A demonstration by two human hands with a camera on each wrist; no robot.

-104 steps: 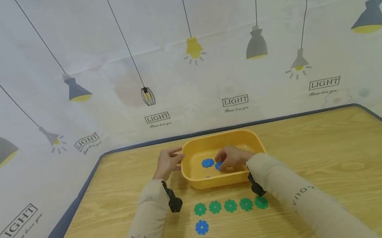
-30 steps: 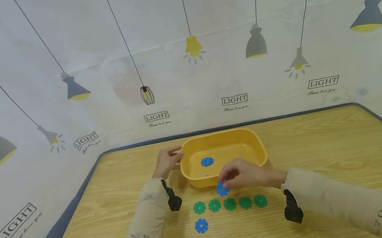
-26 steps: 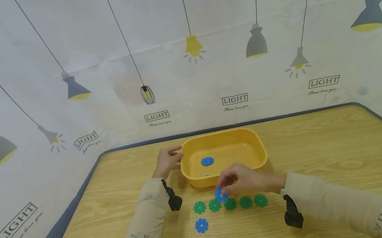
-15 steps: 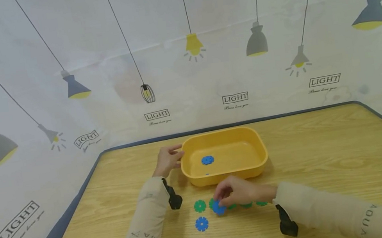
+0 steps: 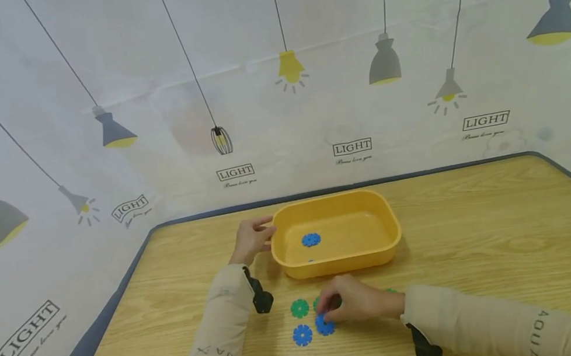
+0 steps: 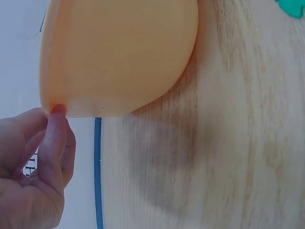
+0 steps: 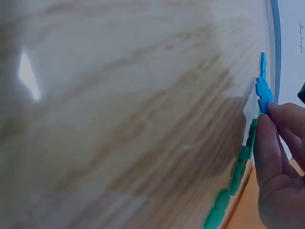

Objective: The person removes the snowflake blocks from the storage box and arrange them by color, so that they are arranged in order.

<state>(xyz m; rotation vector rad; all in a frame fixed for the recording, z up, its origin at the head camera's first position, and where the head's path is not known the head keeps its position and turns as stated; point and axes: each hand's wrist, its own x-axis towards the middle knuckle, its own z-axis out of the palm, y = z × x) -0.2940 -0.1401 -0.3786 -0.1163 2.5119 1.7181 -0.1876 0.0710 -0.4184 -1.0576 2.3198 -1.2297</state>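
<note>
My right hand (image 5: pixel 352 299) pinches a blue notched plastic disc (image 5: pixel 325 327) between thumb and fingertips, low over the table. Just to its left lies another blue disc (image 5: pixel 302 335). Behind them is a row of green notched discs (image 5: pixel 299 308), mostly covered by the right hand in the head view; several show edge-on as green discs (image 7: pixel 236 171) in the right wrist view. My left hand (image 5: pixel 250 242) grips the left end of a yellow plastic tub (image 5: pixel 340 266), its fingers at the rim in the left wrist view. More blue discs (image 5: pixel 311 239) lie inside the tub.
The wooden table (image 5: pixel 484 249) bears the tub near its back edge. A dark blue border (image 5: pixel 205 213) runs along that edge, and a white cloth printed with lamps (image 5: pixel 280 131) hangs behind and at both sides.
The right hand took a blue disc from the tub and carried it toward the front, over the green row, to beside the other blue disc. The left hand has stayed on the tub.
</note>
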